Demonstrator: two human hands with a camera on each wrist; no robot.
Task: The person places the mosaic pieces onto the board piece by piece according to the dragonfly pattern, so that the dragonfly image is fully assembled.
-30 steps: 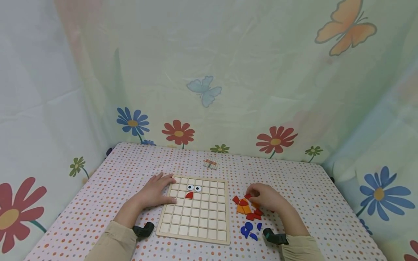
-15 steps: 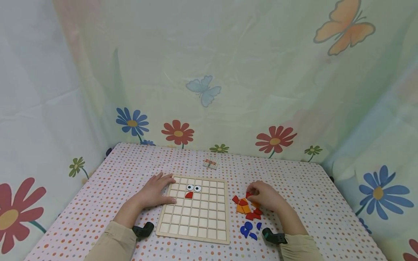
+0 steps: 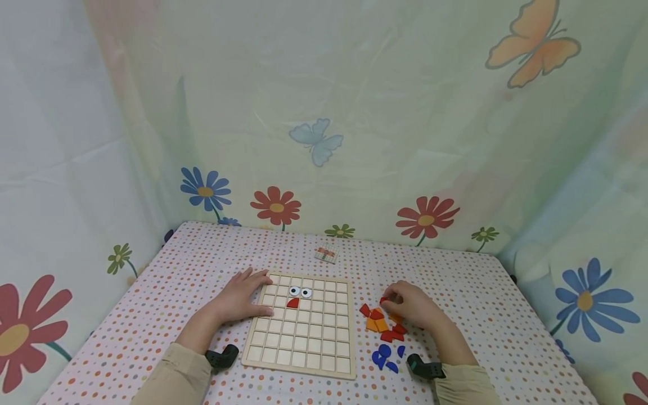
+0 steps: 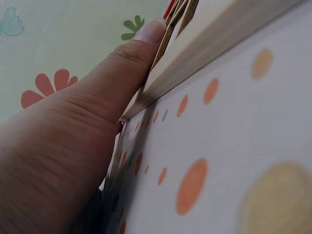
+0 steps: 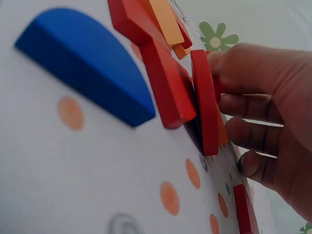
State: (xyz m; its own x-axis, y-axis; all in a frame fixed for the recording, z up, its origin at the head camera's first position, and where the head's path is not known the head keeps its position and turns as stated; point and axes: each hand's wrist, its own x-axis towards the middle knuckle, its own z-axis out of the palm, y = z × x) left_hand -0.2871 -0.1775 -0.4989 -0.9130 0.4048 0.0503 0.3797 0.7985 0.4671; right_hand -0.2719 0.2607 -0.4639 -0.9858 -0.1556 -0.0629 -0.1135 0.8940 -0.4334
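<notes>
A wooden grid board lies at the centre of the head view. Two round eye tiles and a red quarter-circle tile sit in its upper cells. My left hand rests along the board's left side, thumb and fingertips on the rim; in the left wrist view the thumb lies straight over the edge. To the right of the board, my right hand pinches a small red tile over the loose pile. Orange tiles and red tiles lie under and beside its fingers.
Several blue rounded tiles lie nearer the front, below the red and orange pile. A small patterned card is behind the board. Dotted cloth covers the table, and a flowered curtain stands behind it.
The red tile has shifted and turned slightly between my right fingertips, now showing at their left side. My left hand and the board have stayed put.
</notes>
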